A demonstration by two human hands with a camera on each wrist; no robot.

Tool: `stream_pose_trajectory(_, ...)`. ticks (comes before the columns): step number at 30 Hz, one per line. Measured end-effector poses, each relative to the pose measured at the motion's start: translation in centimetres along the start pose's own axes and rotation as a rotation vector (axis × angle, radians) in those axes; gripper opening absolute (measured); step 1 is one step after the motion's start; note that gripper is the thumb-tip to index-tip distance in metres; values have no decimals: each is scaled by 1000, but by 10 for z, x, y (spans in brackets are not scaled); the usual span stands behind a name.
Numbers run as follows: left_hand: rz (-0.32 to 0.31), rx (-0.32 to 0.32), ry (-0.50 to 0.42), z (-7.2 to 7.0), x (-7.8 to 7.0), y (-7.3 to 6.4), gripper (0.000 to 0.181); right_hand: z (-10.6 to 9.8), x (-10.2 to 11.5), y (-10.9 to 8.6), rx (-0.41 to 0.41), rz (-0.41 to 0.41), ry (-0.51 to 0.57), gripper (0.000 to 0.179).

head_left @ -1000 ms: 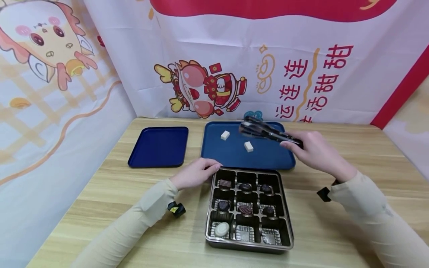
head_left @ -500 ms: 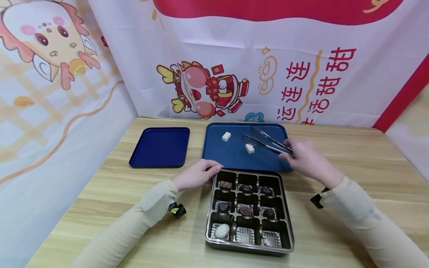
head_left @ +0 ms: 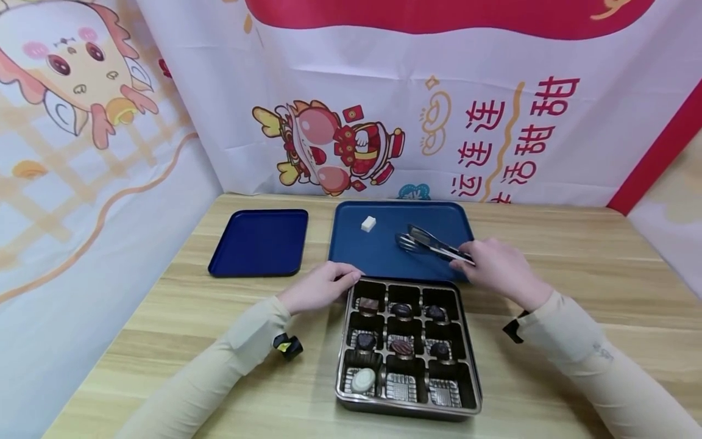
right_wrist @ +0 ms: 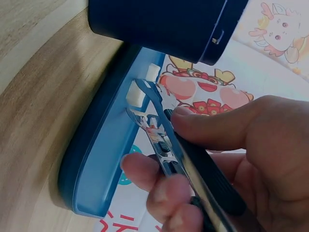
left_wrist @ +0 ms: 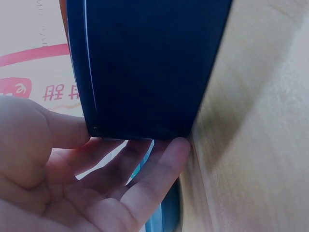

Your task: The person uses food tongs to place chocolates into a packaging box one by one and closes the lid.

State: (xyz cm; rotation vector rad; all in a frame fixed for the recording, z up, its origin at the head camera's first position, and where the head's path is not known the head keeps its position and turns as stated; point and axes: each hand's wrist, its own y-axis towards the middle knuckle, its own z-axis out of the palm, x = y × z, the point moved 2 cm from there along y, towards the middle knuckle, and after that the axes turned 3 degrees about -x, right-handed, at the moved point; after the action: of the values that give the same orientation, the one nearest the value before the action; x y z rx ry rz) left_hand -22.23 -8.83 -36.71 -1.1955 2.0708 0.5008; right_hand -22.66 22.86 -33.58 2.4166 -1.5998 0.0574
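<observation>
My right hand (head_left: 501,272) grips a pair of black-handled tongs (head_left: 439,247) over the blue tray (head_left: 351,256). In the right wrist view the tongs' tips lie on either side of a white block (right_wrist: 135,95) on the tray; in the head view the tongs hide it. A second white block (head_left: 368,224) lies farther left on the tray. At the far left corner of a chocolate box (head_left: 408,406), my left hand (head_left: 322,286) holds the edge with thumb and fingers. Dark chocolates (head_left: 402,346) and one white oval chocolate (head_left: 363,380) sit in its compartments; two front compartments hold none.
A dark blue tray (head_left: 260,242) lies to the left of the larger tray on the wooden table (head_left: 181,332). Behind the table hangs a printed cloth (head_left: 340,55), with another printed cloth (head_left: 88,183) at the left side.
My right hand has lowered the tongs onto the tray, and their spread tips have come around the nearer white block. My left hand stays on the box corner.
</observation>
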Motion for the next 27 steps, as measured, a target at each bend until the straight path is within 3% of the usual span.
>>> stream_pose_trajectory(6, 4, 1, 11, -1, -1, 0, 35, 1, 0, 0, -48, -29, -38, 24)
stream_pose_trajectory(16, 1, 0, 20, 1, 0, -2, 35, 1, -3, -1, -22, -30, -18, 16)
stream_pose_trajectory(21, 3, 6, 13, 1, 2, -1, 34, -13, -10, -4, 45, -24, 71, 16)
stream_pose_trajectory(27, 3, 1, 15, 0, 1, 0, 34, -34, -22, -5, 10, -60, 126, 19)
